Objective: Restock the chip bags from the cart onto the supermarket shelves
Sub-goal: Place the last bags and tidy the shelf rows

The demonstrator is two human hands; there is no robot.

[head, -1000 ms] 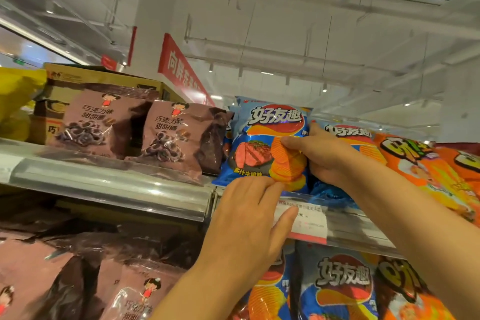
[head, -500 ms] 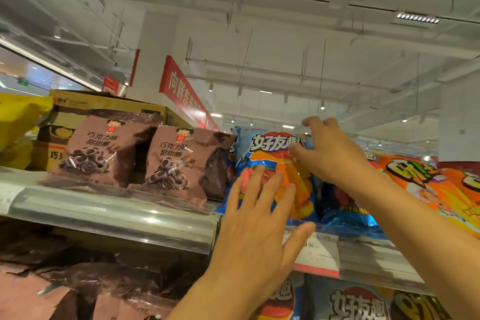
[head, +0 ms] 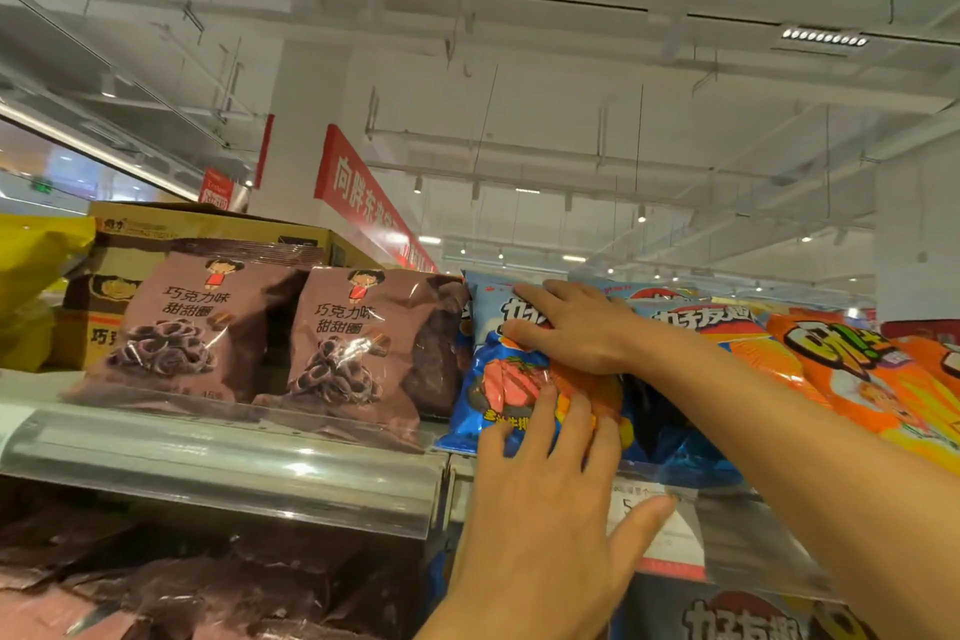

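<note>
A blue chip bag with a steak picture stands upright on the top shelf, just right of the brown snack bags. My right hand lies flat across the bag's upper front, fingers pointing left. My left hand presses its straight fingertips against the bag's lower front, thumb spread out over the price label. More blue bags of the same brand stand behind and to the right, partly hidden by my right arm.
Two brown chocolate-ring bags fill the shelf to the left, with a cardboard box behind them and a yellow bag at the far left. Orange chip bags lean at the right. The shelf below holds more brown and blue bags.
My right hand came down from the bag's top edge onto its front. My left hand slid right and lower on the bag. The view tilted up, so the shelf sits lower in frame.
</note>
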